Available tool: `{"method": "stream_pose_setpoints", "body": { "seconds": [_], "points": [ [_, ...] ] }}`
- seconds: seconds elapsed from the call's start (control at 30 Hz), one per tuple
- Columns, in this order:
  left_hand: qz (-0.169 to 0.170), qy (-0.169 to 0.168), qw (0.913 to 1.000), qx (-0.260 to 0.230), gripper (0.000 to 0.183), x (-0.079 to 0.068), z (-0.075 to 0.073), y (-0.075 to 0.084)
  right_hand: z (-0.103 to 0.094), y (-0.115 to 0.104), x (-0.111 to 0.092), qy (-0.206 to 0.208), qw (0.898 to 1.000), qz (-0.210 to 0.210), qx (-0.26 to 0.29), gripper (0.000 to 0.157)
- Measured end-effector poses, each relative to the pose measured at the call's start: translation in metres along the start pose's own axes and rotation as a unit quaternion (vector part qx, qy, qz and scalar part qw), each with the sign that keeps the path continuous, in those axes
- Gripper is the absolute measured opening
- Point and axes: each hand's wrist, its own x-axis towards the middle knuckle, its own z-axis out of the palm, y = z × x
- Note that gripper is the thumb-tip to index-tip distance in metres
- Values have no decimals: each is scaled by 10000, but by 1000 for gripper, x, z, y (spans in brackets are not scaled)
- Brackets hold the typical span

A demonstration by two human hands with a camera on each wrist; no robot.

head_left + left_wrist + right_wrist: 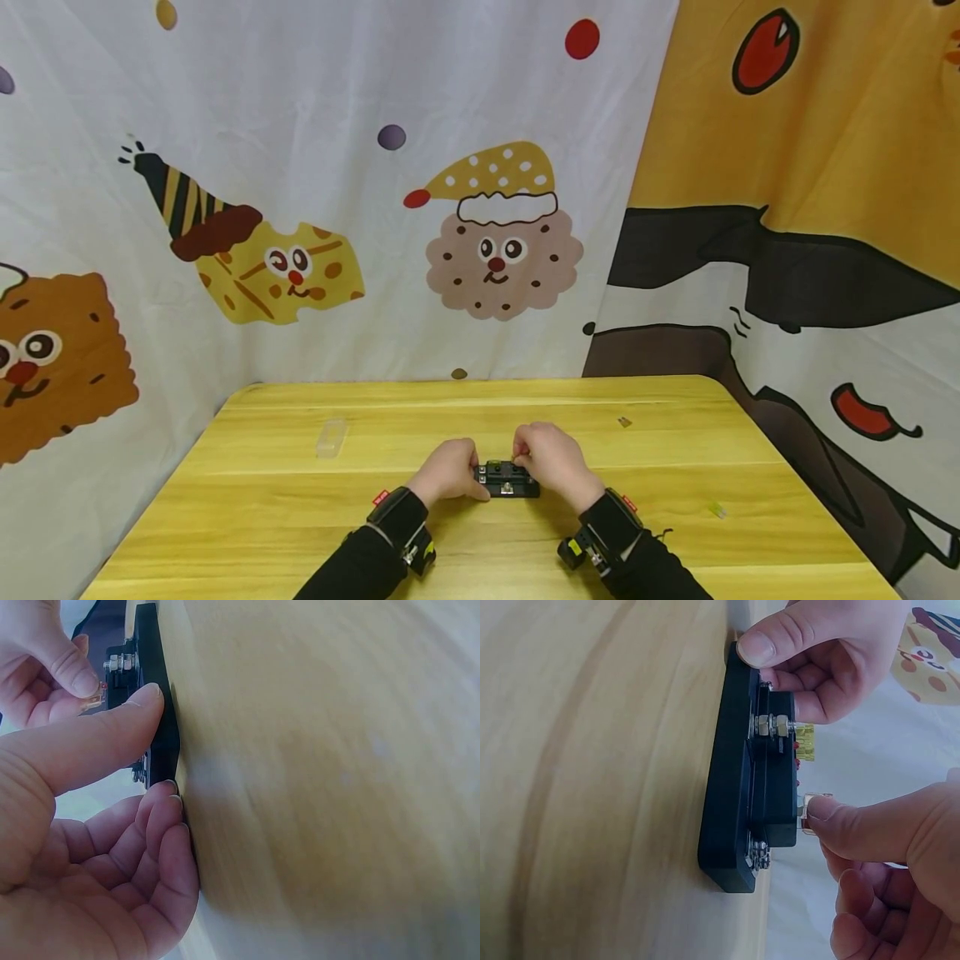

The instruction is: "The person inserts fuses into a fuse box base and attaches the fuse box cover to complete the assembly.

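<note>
One black block (pixel 507 489), lower centre of the head view. Left hand (pixel 450 469)'s gripping one end, right hand (pixel 553 457)'s pinching one clear piece (pixel 803 812) at its top. There's one yellow piece (pixel 805 742) on it too, plus one clear tray (pixel 331 438) lower left.

I lose much of the clear piece (pixel 805 815) behind the pinching right hand (pixel 553 456), and from the head view the left hand (pixel 448 471) hides one end of the black block (pixel 507 481). A brownish piece (pixel 625 422) and a yellow-green piece (pixel 717 509) are too small for me to identify. My bottom edge crops the left sleeve (pixel 360 565) and right sleeve (pixel 660 575).
</note>
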Motion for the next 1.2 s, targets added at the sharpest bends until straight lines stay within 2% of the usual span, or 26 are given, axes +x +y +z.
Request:
{"method": "stream_pose_setpoints", "body": {
  "seconds": [0.7, 1.2],
  "points": [
    [27, 29, 10000, 62, 46, -1, -1, 2, 2, 0, -2, 158, 9996, -197, -95, 29],
    [9, 43, 10000, 80, 46, 0, 1, 1, 2, 3, 2, -28, 9999, -117, 89, 31]
  ]
}}
